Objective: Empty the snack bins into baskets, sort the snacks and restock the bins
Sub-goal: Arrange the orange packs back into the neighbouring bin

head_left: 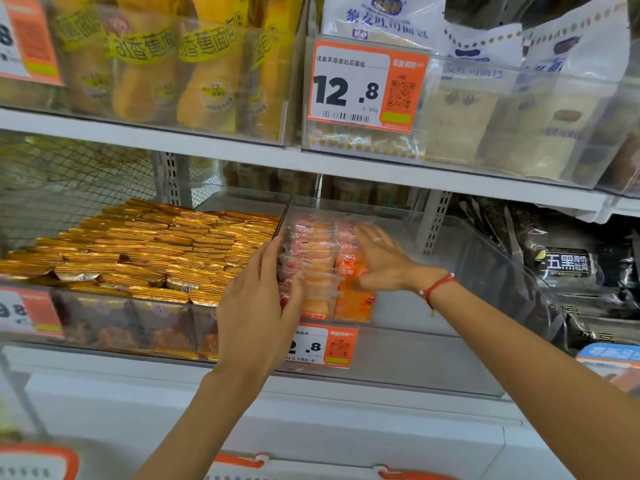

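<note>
Left hand (258, 299) and right hand (379, 259), fingers straight, press either side of orange snack packets (318, 268) stacked in a clear bin (433, 306). Gold packets (145, 251) fill the bin to the left.

**One head view, close to the shelves**

A single wide-angle camera sits on the person's head, facing forward and slightly down at a shop shelf (242, 157) at close range. Both forearms reach in from the bottom edge toward a clear bin (408, 306) at centre frame. Edges bow with lens distortion.
</note>
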Demonstrator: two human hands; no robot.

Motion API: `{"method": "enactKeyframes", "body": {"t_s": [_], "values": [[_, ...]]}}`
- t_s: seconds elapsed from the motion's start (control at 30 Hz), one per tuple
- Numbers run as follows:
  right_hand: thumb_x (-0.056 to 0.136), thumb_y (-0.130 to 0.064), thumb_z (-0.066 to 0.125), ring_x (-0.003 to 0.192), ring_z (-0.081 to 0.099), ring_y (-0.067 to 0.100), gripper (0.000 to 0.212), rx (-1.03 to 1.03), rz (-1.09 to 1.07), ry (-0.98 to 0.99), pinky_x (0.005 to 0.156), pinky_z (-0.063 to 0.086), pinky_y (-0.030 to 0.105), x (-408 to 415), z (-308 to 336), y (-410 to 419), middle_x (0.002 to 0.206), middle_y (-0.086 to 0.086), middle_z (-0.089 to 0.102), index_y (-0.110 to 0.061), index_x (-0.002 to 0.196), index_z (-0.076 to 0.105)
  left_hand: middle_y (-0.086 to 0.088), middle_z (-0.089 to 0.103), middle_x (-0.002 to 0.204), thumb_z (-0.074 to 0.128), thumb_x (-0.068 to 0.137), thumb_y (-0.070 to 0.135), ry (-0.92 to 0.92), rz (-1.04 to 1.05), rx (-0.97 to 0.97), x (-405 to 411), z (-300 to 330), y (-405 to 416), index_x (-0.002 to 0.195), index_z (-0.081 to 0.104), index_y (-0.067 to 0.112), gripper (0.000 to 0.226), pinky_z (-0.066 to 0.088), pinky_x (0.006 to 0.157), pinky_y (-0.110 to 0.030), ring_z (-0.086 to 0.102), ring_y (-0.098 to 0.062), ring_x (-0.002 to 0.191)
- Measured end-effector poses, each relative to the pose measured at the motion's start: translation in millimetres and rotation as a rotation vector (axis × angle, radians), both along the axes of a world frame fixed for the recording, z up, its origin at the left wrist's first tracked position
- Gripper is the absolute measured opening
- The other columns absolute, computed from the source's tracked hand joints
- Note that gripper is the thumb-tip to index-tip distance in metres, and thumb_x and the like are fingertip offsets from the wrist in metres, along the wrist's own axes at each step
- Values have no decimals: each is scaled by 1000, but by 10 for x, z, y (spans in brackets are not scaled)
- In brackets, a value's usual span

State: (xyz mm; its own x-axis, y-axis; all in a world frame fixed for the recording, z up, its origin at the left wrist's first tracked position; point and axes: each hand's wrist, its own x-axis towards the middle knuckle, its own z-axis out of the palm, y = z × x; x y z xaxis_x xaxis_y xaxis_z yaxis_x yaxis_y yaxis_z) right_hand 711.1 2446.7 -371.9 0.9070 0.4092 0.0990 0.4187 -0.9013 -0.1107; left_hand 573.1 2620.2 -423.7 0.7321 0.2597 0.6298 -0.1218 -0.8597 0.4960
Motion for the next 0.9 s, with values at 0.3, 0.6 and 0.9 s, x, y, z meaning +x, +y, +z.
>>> {"method": "enactKeyframes", "body": {"t_s": [0.3, 0.6, 0.9], "values": [[76, -26, 68, 147, 16, 29, 96, 150, 54, -8, 114, 29, 53, 53, -26, -78, 157, 4, 26, -27, 154, 12, 0, 41, 152, 31, 100, 49, -116, -79, 278, -67, -32, 131, 141, 49, 16, 56, 30, 115, -39, 30, -18, 144], [86, -38, 63, 149, 0, 24, 88, 77, 43, 19, 118, 20, 51, -46, -30, -41, 163, -2, 9, -28, 155, 9, 0, 57, 137, 19, 99, 55, -34, -57, 336, -92, -22, 105, 126, 59, 19, 61, 27, 108, -35, 35, -23, 141], [84, -19, 70, 144, 22, 29, 81, 116, 135, -21, 115, 28, 41, -371, 317, -168, 155, 7, 28, -24, 152, 25, 0, 52, 142, 19, 98, 56, 25, -80, 316, -110, 9, 94, 126, 59, 20, 61, 36, 106, -37, 35, -22, 141]]}}
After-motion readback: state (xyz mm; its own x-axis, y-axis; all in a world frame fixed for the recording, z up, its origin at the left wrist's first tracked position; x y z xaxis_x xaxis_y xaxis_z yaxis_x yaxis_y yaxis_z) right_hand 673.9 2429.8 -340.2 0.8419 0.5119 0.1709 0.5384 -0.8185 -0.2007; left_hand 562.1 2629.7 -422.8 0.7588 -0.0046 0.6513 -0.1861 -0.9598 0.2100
